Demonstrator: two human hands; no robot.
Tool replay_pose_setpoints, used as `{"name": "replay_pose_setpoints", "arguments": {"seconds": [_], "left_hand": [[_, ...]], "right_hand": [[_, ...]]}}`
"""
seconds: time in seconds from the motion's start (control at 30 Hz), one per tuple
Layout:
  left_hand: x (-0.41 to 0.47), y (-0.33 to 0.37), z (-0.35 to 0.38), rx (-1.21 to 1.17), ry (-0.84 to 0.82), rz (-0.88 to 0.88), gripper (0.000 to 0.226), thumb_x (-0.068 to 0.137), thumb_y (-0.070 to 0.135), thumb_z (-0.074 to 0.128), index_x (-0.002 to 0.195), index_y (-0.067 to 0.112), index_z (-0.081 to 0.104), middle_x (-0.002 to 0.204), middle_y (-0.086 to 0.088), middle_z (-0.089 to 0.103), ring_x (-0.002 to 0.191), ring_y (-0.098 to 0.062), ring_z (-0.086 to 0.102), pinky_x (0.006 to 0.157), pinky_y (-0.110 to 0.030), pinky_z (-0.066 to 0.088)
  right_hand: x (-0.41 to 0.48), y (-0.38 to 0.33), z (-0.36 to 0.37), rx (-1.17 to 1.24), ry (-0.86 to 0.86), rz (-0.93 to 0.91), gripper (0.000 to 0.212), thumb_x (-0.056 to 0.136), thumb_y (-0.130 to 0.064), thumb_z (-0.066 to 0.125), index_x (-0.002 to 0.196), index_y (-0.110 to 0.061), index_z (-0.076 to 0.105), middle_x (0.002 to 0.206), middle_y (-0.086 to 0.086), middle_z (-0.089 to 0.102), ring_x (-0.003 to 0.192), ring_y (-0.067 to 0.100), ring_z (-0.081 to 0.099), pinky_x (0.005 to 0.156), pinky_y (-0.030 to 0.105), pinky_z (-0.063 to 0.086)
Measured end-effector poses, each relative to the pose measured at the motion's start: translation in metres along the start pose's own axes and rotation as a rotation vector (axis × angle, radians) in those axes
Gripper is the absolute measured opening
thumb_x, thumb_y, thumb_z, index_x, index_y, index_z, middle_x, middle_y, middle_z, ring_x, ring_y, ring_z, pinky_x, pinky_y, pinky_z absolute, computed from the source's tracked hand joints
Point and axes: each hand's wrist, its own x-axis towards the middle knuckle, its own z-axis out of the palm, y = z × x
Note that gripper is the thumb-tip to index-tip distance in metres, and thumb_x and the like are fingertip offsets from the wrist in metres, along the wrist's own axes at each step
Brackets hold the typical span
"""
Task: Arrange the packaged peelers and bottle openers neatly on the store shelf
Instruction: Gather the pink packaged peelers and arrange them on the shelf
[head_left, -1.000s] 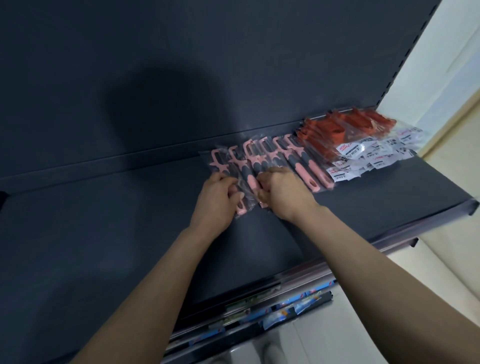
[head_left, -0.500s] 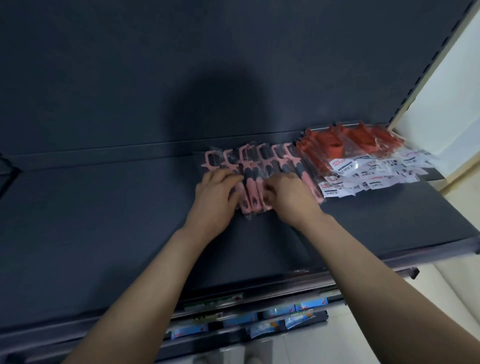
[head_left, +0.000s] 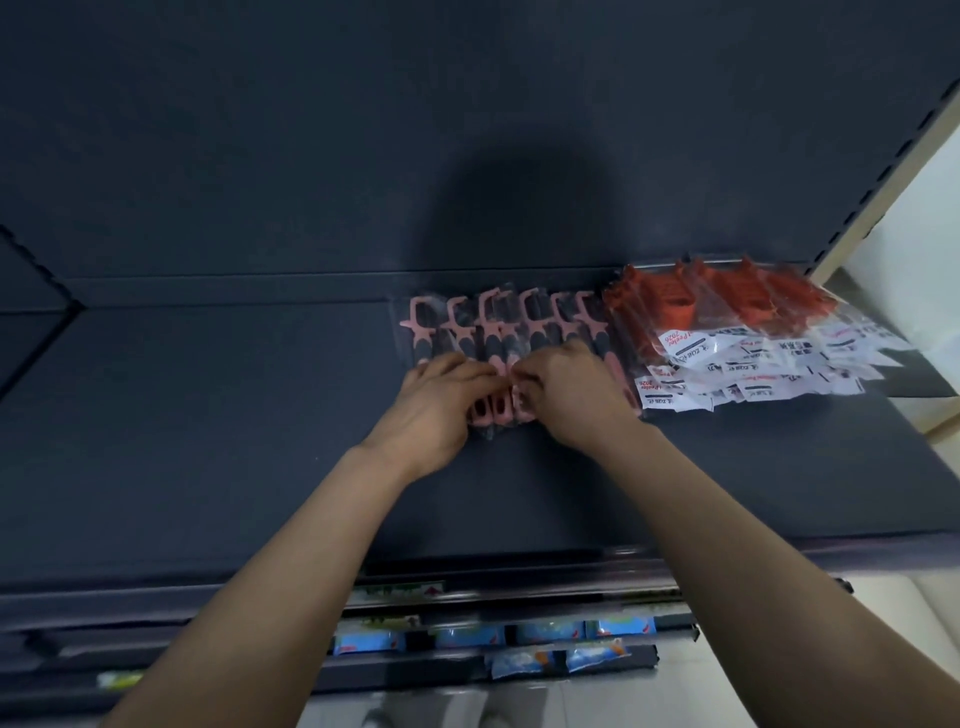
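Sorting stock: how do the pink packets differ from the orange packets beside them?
Colour: pink packets hold pink-and-black tools; orange packets hold orange-red ones with white labels. Layout: pink packets lie in a row, held by the left hand and right hand; orange packets overlap, untouched. Both are clear-wrapped on the shelf.

Pink-and-black packaged tools (head_left: 498, 332) lie side by side along the shelf's (head_left: 208, 441) back edge; orange packaged peelers (head_left: 727, 322) overlap, fanned, near its back-right corner.
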Motion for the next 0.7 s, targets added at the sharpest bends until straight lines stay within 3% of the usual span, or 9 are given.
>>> {"name": "replay_pose_setpoints", "arguments": {"seconds": [0.13,0.23,0.4,0.5,0.6,0.7], "left_hand": [[0.002,0.003,-0.006,0.034,-0.005,0.003,0.073,0.078,-0.014,0.039,0.138,0.027,0.041,0.142,0.013,0.039,0.132,-0.015,0.023,0.102,-0.023,0.013],[0.002,-0.001,-0.005,-0.025,-0.006,-0.002,0.076,0.077,-0.016,0.039,0.140,0.026,0.038,0.146,0.010,0.035,0.135,-0.017,0.023,0.110,-0.029,0.016],[-0.012,-0.025,-0.006,-0.156,0.241,-0.166,0.056,0.086,-0.005,0.043,0.140,0.013,0.039,0.143,-0.006,0.037,0.129,-0.026,0.032,0.110,-0.035,0.026],[-0.017,-0.036,-0.008,-0.172,0.144,-0.253,0.041,0.095,0.011,0.043,0.136,0.008,0.042,0.139,-0.009,0.041,0.126,-0.028,0.038,0.107,-0.038,0.030],[-0.015,-0.040,-0.011,-0.211,0.100,-0.226,0.031,0.095,0.010,0.045,0.123,0.001,0.051,0.129,-0.013,0.051,0.119,-0.027,0.045,0.099,-0.031,0.032],[-0.012,-0.043,-0.014,-0.228,0.083,-0.207,0.036,0.095,0.010,0.045,0.129,0.001,0.048,0.134,-0.013,0.049,0.123,-0.026,0.044,0.101,-0.026,0.029]], "right_hand": [[-0.001,-0.004,-0.004,-0.016,-0.004,0.015,0.024,0.094,-0.018,0.045,0.104,-0.019,0.067,0.107,0.006,0.065,0.106,0.030,0.047,0.085,0.036,0.044],[-0.003,-0.008,-0.006,-0.029,0.018,0.044,0.025,0.094,-0.019,0.044,0.109,-0.017,0.063,0.110,0.007,0.063,0.108,0.031,0.047,0.083,0.036,0.041],[-0.002,-0.020,-0.006,0.001,0.043,0.003,0.028,0.094,-0.023,0.044,0.115,-0.015,0.060,0.121,0.004,0.059,0.114,0.029,0.044,0.093,0.039,0.039],[0.001,-0.031,-0.003,-0.037,-0.045,-0.031,0.025,0.095,-0.028,0.043,0.111,-0.015,0.058,0.125,0.000,0.055,0.122,0.025,0.039,0.093,0.036,0.035],[0.003,-0.037,0.000,-0.024,-0.064,-0.038,0.024,0.095,-0.022,0.042,0.111,-0.014,0.058,0.122,0.000,0.057,0.121,0.023,0.042,0.095,0.035,0.034],[0.003,-0.039,-0.001,-0.017,-0.066,-0.017,0.024,0.093,-0.016,0.043,0.109,-0.014,0.059,0.117,-0.001,0.058,0.116,0.021,0.046,0.093,0.033,0.034]]}}
